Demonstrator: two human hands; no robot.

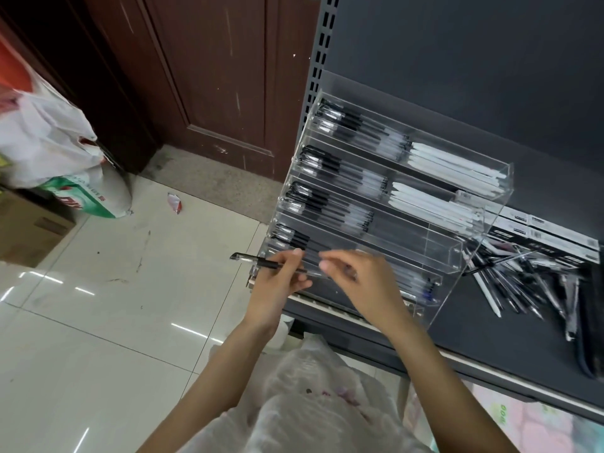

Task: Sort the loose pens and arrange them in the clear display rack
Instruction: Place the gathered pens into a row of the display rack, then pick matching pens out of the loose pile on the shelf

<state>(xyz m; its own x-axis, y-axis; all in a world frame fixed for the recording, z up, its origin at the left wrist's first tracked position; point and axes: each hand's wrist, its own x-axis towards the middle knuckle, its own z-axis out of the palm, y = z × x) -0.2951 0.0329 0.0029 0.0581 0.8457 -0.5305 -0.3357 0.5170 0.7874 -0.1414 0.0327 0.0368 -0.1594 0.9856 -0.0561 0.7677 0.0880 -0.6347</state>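
Left hand (281, 282) fingers pinch a black pen (261, 262) at the rack's (457, 253) near-left corner. Right hand (356, 276) fingers loosely curled, holding nothing. Loose pens (519, 282) right of rack, on shelf (490, 338).

No legible text on anything.
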